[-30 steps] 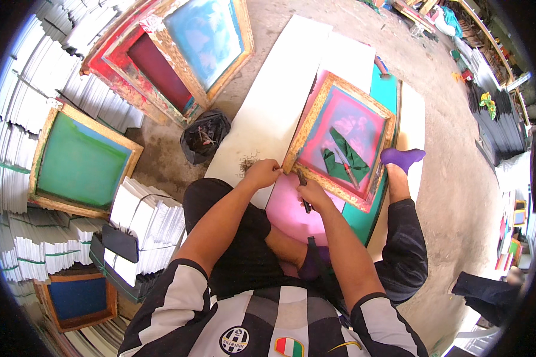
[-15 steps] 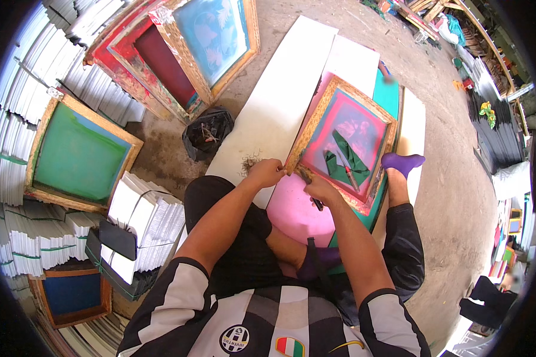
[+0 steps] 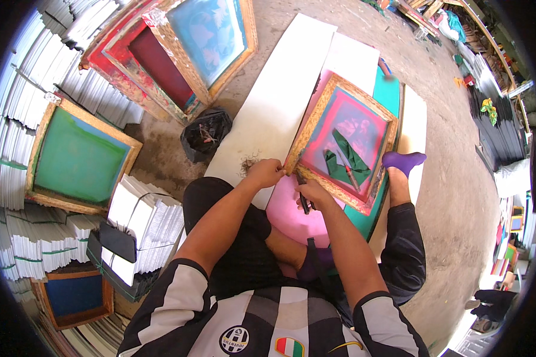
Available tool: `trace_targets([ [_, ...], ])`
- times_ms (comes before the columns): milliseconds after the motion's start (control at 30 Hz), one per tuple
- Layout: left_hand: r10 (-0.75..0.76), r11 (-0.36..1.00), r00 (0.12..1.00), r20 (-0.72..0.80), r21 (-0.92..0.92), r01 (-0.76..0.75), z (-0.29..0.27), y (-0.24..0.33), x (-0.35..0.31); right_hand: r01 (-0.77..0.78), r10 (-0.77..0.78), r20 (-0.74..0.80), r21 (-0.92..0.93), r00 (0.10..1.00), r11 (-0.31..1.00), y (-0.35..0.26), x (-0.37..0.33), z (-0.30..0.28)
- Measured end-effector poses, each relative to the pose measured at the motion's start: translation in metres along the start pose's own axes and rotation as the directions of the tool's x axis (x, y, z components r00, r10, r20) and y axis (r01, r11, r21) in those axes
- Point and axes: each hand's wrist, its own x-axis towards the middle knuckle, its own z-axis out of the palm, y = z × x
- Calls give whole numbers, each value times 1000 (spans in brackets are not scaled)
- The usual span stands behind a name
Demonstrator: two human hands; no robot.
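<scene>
A wooden screen-printing frame (image 3: pixel 307 134) with pink-edged mesh lies tilted in front of me, its near left corner over a pink pad (image 3: pixel 289 208). My left hand (image 3: pixel 266 173) is closed at that corner, thumb and fingers pinching the wood's edge. Dark-handled pliers (image 3: pixel 304 203) are gripped in my right hand (image 3: pixel 314 193), their jaws against the frame's near edge beside the corner. On the mesh lie folded dark green pieces (image 3: pixel 352 153) and a slim tool with a red-and-white handle (image 3: pixel 352 178). Left of my left hand is a small heap of thin bent bits (image 3: pixel 249 162).
White boards (image 3: pixel 274 77) lie under the work. A black plastic bag (image 3: pixel 206 134) sits beyond my left knee. More screen frames (image 3: pixel 178 65) and a green-meshed one (image 3: pixel 80 157) lean at left, among tied stacks of white sheets (image 3: pixel 146 220). My purple-socked foot (image 3: pixel 404 162) rests right of the frame.
My right hand has shifted slightly left and down, turning the pliers so their handles show more upright. My left hand stays at the frame corner.
</scene>
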Motion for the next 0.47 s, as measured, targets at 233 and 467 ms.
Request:
trace_targets([
  [233, 15, 1000, 1000, 10, 1, -15, 0, 0, 1, 5, 24, -127, 220, 992, 976, 14, 7, 32],
  [467, -11, 1000, 1000, 5, 11, 11, 0, 1, 2, -6, 90, -337, 243, 937, 970, 13, 15, 60],
])
